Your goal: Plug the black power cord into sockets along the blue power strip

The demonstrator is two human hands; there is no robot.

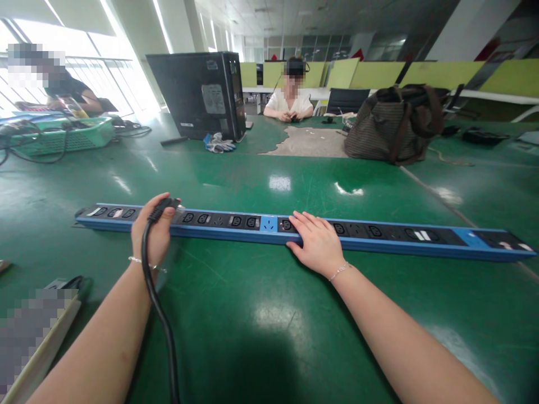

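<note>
A long blue power strip (227, 234) with a black face and several sockets lies across the green table in front of me. My left hand (151, 235) is closed around a black power plug (162, 209), above the strip's left part. From the plug a thick black cable (158, 303) hangs over my forearm and runs down out of view. Resting across the strip near its middle, my right hand (318, 241) is open, fingers stretched over the sockets and thumb at the near edge. Just left of it sits a blue socket (268, 224).
A black computer case (189, 95) stands at the back, with gloves (219, 143) before it. Back right is a brown bag (387, 123); at left, a green basket (67, 137) of cables. One person (289, 104) sits opposite, another (71, 87) at far left.
</note>
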